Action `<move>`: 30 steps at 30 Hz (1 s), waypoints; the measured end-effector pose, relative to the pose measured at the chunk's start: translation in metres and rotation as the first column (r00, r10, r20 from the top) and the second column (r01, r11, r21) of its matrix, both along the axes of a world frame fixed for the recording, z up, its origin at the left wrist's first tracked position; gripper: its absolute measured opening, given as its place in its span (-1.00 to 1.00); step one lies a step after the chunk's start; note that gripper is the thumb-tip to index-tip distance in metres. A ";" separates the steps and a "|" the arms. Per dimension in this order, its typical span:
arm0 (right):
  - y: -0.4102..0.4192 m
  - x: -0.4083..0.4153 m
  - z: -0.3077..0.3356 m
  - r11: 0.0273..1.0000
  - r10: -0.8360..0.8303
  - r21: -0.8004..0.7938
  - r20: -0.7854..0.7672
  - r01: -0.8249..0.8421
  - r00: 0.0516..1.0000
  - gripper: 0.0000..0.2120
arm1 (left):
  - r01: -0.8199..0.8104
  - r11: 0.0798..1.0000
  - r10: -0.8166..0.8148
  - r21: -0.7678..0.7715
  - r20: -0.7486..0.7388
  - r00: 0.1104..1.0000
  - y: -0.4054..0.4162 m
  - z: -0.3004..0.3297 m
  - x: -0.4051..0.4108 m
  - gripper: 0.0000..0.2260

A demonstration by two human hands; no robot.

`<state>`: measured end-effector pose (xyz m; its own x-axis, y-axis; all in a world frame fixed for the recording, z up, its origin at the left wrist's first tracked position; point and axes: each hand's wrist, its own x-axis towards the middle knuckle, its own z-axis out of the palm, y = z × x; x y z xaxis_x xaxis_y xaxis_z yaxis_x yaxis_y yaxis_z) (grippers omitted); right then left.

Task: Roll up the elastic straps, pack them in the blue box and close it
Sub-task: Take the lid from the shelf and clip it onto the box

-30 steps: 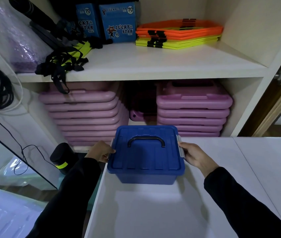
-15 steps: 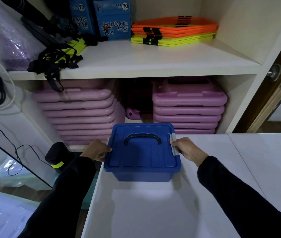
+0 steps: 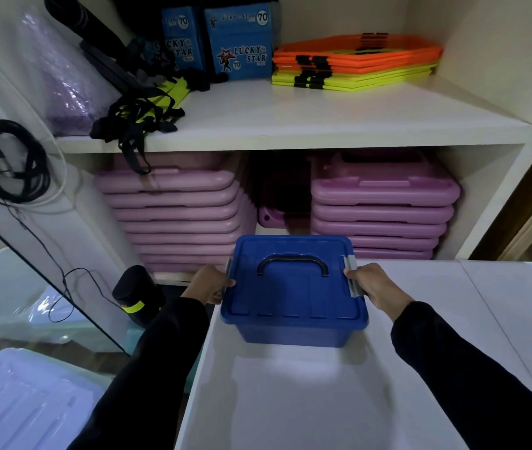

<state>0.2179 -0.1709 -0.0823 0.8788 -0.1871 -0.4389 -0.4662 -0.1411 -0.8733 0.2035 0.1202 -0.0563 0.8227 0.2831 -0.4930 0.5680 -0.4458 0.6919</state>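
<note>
1. Head view — blue box (image 3: 293, 329) sits on the white table (image 3: 323, 401) near its far left corner, in front of the shelf unit (image 3: 290, 125); lid (image 3: 293, 287) on, black handle (image 3: 293, 265) lying flat.
2. Left hand (image 3: 207, 284) grips the box's left side at the grey latch (image 3: 228, 271), fingers curled on it.
3. Right hand (image 3: 376, 287) grips the right grey latch (image 3: 353, 279), fingers curled round it.
4. Straps — cannot tell; box closed.
5. Pink trays (image 3: 381, 206) stacked behind the box.

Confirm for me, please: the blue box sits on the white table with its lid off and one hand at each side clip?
Not quite: the head view shows the lid on the blue box, not off. Otherwise right: the left hand and right hand are at the side clips.
</note>
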 end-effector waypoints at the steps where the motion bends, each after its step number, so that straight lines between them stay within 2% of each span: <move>1: -0.001 0.001 -0.001 1.000 -0.001 -0.007 0.001 0.001 1.000 -0.73 | 0.006 1.000 -0.006 -0.003 0.008 1.000 -0.001 0.000 0.000 -0.87; 3: -0.001 0.002 -0.002 1.000 -0.003 -0.017 -0.001 0.003 1.000 -0.71 | 0.012 1.000 -0.012 0.011 0.015 1.000 -0.004 0.001 -0.002 -0.88; 6: -0.003 0.004 -0.003 1.000 0.003 -0.016 -0.010 -0.004 1.000 -0.70 | 0.046 0.992 -0.048 0.116 0.010 0.999 -0.009 -0.001 0.001 -0.67; 10: -0.004 0.003 -0.002 0.999 0.012 -0.034 -0.019 -0.013 1.000 -0.72 | 0.141 0.944 -0.149 0.297 0.005 0.989 -0.014 0.003 0.001 -0.72; 14: -0.004 0.002 -0.001 0.999 0.033 -0.024 -0.018 -0.033 0.999 -0.78 | 0.208 0.830 -0.240 0.517 -0.006 0.971 -0.022 0.006 -0.004 -0.71; 20: -0.004 0.001 -0.001 0.999 0.027 -0.021 -0.009 -0.028 1.000 -0.73 | 0.270 0.614 -0.336 0.742 -0.064 0.940 -0.040 0.004 -0.012 -0.73; 26: -0.003 0.001 0.000 1.000 0.021 -0.023 -0.010 -0.021 1.000 -0.71 | 0.265 0.552 -0.336 0.791 -0.081 0.939 -0.050 -0.001 -0.012 -0.71; 30: -0.002 0.000 -0.001 1.000 0.024 -0.020 -0.013 -0.024 1.000 -0.69 | 0.252 0.617 -0.334 0.746 -0.042 0.942 -0.040 0.002 -0.015 -0.72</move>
